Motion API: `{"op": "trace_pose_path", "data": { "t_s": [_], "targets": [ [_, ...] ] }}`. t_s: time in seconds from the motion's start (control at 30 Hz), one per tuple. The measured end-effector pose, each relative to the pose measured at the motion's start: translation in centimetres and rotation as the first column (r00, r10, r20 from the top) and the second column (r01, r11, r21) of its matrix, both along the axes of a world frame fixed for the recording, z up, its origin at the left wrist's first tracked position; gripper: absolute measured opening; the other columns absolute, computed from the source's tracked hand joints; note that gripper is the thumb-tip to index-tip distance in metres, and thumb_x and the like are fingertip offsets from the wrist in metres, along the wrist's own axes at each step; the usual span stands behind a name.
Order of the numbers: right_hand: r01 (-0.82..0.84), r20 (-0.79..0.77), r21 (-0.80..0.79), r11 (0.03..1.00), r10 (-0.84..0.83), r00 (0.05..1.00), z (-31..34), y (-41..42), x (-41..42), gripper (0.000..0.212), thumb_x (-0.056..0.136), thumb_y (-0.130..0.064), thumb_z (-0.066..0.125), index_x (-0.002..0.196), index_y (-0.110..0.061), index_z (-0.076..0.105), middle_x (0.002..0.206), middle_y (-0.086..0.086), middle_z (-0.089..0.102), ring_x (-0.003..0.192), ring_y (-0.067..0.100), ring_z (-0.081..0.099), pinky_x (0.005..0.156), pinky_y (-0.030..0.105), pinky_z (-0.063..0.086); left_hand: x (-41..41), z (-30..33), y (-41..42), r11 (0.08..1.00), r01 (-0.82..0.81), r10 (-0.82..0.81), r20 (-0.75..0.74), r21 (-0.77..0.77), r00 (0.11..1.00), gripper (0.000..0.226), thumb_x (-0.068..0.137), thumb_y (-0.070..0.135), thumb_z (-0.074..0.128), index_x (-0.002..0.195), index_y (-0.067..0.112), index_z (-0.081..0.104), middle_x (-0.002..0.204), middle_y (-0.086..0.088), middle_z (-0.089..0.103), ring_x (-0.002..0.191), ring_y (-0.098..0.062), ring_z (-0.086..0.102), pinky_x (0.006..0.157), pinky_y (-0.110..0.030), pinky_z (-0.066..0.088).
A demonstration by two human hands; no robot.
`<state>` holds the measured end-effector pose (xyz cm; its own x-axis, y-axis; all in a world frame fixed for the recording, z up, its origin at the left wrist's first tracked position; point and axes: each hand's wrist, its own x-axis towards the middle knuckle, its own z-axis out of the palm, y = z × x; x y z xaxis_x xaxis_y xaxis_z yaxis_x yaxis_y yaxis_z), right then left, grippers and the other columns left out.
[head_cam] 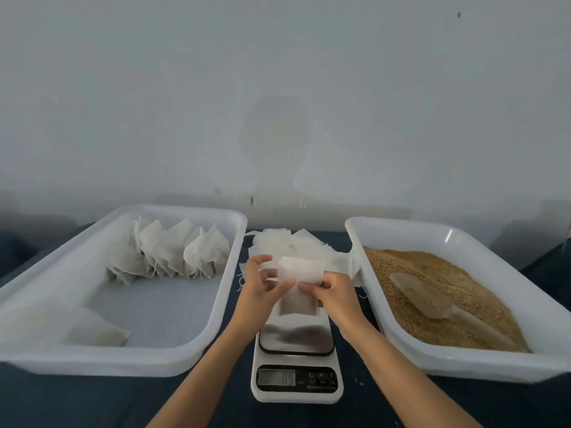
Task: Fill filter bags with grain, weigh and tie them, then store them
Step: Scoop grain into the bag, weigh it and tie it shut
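Both hands hold one white filter bag [299,274] upright above the steel platform of the kitchen scale [296,338]. My left hand [262,285] pinches its left side and my right hand [332,288] pinches its right side. The bag's lower part looks darker, with grain inside. A pile of empty filter bags [287,242] lies behind it on the dark table. On the right, a white tray [398,338] holds brown grain [432,267] with a translucent scoop [432,299] lying in it. The left white tray [216,304] holds a row of tied, filled bags [173,251].
One more filled bag [99,332] lies at the near left corner of the left tray. The scale's display [276,377] and buttons face me. A pale wall stands close behind the table. The dark table surface [92,403] shows in front of the trays.
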<state>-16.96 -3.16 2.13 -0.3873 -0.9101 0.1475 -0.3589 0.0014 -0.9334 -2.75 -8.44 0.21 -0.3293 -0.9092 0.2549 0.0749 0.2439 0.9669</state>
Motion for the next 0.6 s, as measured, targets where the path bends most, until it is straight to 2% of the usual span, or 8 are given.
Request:
{"op": "trace_pose_path", "data": {
  "t_s": [0.07,0.13,0.2,0.3,0.37,0.47,0.6],
  "targets": [
    [0.008,-0.006,-0.011,1.0,-0.008,1.0,-0.8,-0.3,0.3,0.03,0.082,-0.02,0.071,0.069,0.006,0.064,0.066,0.016,0.063,0.061,0.022,0.056,0.057,0.028,0.041,0.3,-0.9,0.0,0.995,-0.045,0.056,0.126,-0.085,0.99,0.035,0.082,0.009,0.07,0.105,0.02,0.046,0.076,-0.001,0.063,0.063,0.0,0.056,0.062,-0.013,0.046],
    [-0.001,-0.05,-0.023,1.0,0.0,0.999,-1.5,-0.5,0.6,0.037,0.085,-0.023,0.068,0.068,0.008,0.062,0.065,0.018,0.061,0.062,0.019,0.053,0.058,0.029,0.038,0.4,-1.6,0.0,0.988,-0.085,0.107,0.177,-0.127,0.978,0.028,0.082,0.008,0.07,0.096,0.022,0.051,0.08,0.0,0.066,0.067,-0.001,0.061,0.059,-0.012,0.047],
    [-0.011,-0.111,-0.033,0.999,0.007,0.994,-2.2,-0.6,0.7,0.04,0.087,-0.025,0.065,0.07,0.011,0.062,0.07,0.024,0.062,0.062,0.019,0.052,0.058,0.03,0.036,0.5,-2.1,-0.1,0.988,-0.104,0.125,0.189,-0.117,0.974,0.027,0.082,0.007,0.07,0.096,0.02,0.052,0.086,-0.002,0.067,0.076,-0.008,0.064,0.062,-0.013,0.05],
    [-0.02,-0.202,-0.024,1.0,0.015,0.979,-2.8,-0.7,0.4,0.028,0.087,-0.025,0.065,0.077,0.001,0.067,0.072,0.009,0.066,0.066,0.013,0.058,0.056,0.019,0.04,0.5,-2.5,-0.5,0.991,-0.074,0.099,0.244,-0.11,0.965,0.027,0.082,0.01,0.071,0.101,0.017,0.052,0.091,-0.002,0.067,0.08,-0.012,0.063,0.065,-0.014,0.049],
    [-0.036,-0.215,-0.029,0.999,0.029,0.976,-3.0,-0.7,0.0,0.016,0.087,-0.022,0.066,0.09,-0.006,0.068,0.083,-0.001,0.068,0.078,0.009,0.062,0.063,0.013,0.047,0.6,-2.8,-0.7,0.99,-0.031,0.072,0.306,-0.135,0.949,0.028,0.083,0.014,0.07,0.105,0.015,0.051,0.095,-0.002,0.067,0.086,-0.013,0.064,0.07,-0.017,0.049],
    [-0.053,-0.203,-0.082,0.995,0.036,0.979,-3.1,-0.7,-0.6,0.01,0.087,-0.014,0.065,0.097,-0.013,0.065,0.093,-0.004,0.069,0.089,0.007,0.063,0.072,0.009,0.047,0.7,-3.1,-0.8,0.987,0.01,0.04,0.308,-0.158,0.95,0.027,0.087,0.012,0.065,0.109,0.013,0.05,0.101,0.002,0.065,0.093,-0.005,0.062,0.073,-0.009,0.047],
    [-0.059,-0.134,-0.13,0.99,0.042,0.99,-3.1,-0.5,-1.3,0.02,0.088,-0.014,0.063,0.105,-0.023,0.058,0.101,-0.015,0.064,0.097,-0.005,0.058,0.079,0.002,0.04,0.8,-3.2,-0.8,0.985,0.0,0.043,0.249,-0.17,0.968,0.022,0.09,0.009,0.06,0.11,0.012,0.051,0.105,0.006,0.059,0.099,-0.003,0.057,0.077,-0.002,0.041]
  ]
}}
